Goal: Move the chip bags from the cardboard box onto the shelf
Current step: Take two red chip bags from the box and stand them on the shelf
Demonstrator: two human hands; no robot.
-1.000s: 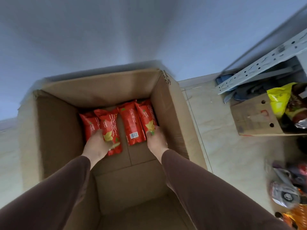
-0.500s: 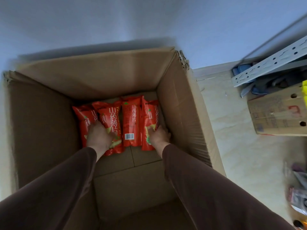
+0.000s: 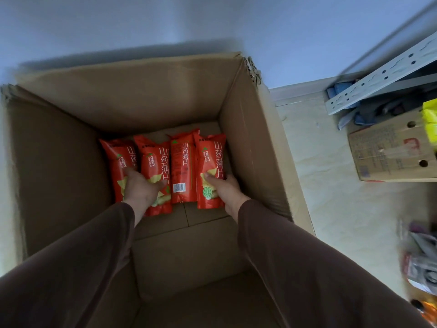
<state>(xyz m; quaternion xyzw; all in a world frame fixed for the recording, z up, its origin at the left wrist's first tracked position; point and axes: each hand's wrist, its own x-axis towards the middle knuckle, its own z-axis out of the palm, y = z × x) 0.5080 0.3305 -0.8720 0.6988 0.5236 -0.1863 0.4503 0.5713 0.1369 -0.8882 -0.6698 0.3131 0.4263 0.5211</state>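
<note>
Several red chip bags lie side by side at the bottom of a large open cardboard box (image 3: 250,143). My left hand (image 3: 142,188) grips the two left bags (image 3: 153,159), its fingers curled round their lower halves. My right hand (image 3: 224,188) grips the rightmost bag (image 3: 210,157), thumb on its front and fingers behind its right edge. One bag (image 3: 183,162) lies between my hands, barcode showing. The white perforated upright of the shelf (image 3: 387,74) slants across the upper right.
A smaller cardboard box (image 3: 390,150) with yellow bags (image 3: 430,124) sits on the tiled floor under the shelf at right. Loose packets (image 3: 421,268) lie blurred at the lower right. A pale wall stands behind the big box.
Both hands have closed further round the bags, the right thumb now over the rightmost bag's front. The bags have bunched together and the view has moved closer over the box.
</note>
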